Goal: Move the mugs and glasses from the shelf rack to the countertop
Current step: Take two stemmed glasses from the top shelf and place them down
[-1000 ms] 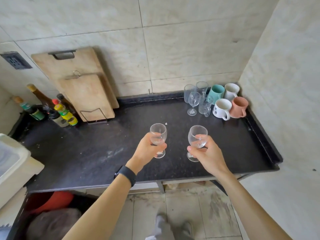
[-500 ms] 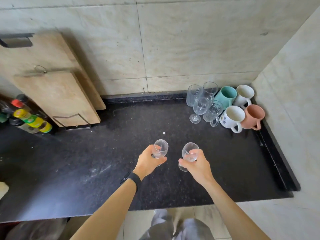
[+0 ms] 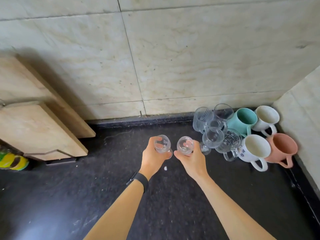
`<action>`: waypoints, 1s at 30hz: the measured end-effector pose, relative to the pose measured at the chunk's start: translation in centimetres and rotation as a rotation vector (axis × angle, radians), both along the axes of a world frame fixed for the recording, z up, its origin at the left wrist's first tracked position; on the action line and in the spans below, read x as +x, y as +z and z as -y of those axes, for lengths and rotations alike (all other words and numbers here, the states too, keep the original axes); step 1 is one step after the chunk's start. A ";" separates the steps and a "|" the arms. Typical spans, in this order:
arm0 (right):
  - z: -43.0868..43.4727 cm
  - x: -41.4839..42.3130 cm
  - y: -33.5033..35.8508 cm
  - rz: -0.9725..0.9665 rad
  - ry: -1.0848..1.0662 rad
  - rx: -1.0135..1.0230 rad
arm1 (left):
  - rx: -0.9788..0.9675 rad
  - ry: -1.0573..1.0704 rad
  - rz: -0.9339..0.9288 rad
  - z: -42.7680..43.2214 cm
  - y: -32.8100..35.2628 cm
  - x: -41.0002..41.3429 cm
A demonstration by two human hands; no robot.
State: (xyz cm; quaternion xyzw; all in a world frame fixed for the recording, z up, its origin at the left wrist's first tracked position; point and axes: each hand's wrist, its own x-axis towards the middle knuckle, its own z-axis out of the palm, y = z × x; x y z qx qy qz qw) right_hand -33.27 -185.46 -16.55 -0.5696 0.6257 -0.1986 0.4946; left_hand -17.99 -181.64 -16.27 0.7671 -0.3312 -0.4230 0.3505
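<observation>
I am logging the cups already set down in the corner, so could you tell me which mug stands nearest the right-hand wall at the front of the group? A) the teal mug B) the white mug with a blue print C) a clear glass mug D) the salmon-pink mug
D: the salmon-pink mug sits at the group's front right, by the side wall, with the printed white mug on its left.

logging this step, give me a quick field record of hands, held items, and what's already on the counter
left hand: holds a stemmed glass
right hand: holds a second stemmed glass
countertop: dark, speckled
already placed: clear glasses, teal mug, two white mugs, pink mug, grouped in the right rear corner
left side: wooden cutting boards leaning on wall
</observation>
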 end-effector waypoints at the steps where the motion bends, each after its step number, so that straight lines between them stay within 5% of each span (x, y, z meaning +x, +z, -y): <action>1: 1.1 0.7 -0.5 0.011 -0.009 -0.023 | -0.005 0.002 0.010 1.3 -0.3 0.4; 14: 11.3 4.6 -2.9 0.025 -0.134 -0.068 | -0.031 -0.098 0.170 11.3 -3.4 2.8; 30: 12.2 5.1 -2.5 0.007 -0.114 -0.019 | -0.008 -0.133 0.142 12.7 -3.1 3.1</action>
